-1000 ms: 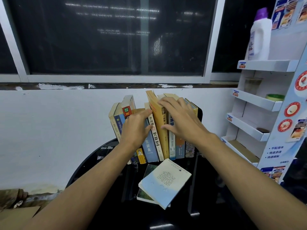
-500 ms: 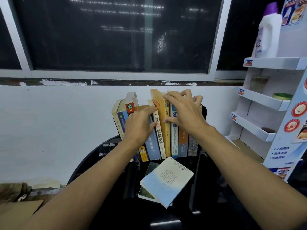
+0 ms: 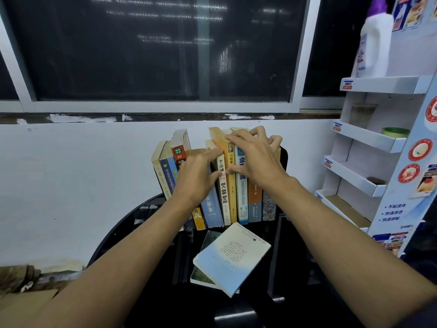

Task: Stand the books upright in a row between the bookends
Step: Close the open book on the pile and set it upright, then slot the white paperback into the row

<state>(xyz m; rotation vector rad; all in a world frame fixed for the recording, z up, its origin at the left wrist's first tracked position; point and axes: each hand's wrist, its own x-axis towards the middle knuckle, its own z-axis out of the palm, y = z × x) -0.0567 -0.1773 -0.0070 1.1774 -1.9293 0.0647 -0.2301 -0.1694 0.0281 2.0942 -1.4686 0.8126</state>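
- The leaning books at the left end of the row are tipping their tops leftward. I am not seeing a bookend behind them, so if you ease off they are probably going to slide down flat.
- The gap opening beside the blue book is risking a domino fall. A hard sideways push could be dragging the feet of the spines across the dark surface instead of righting them.
- The two loose books are lying flat in front of the row, not yet standing. A dropped forearm could be knocking them toward the near edge.
- The upright books are leaning on the black bookend at the right. Too much pull from above could be lifting them or nudging that bookend outward.
- Your left hand is lying spread over the spines mid-row. Its fingers are reaching straight toward the white spine, pressing rather than gripping.
- Your right hand is hooking curled fingers over the tops of the upright books. The thumb is bracing against the yellow book, so it is clamping that group.
- Both hands are working close together, their fingertips nearly meeting.
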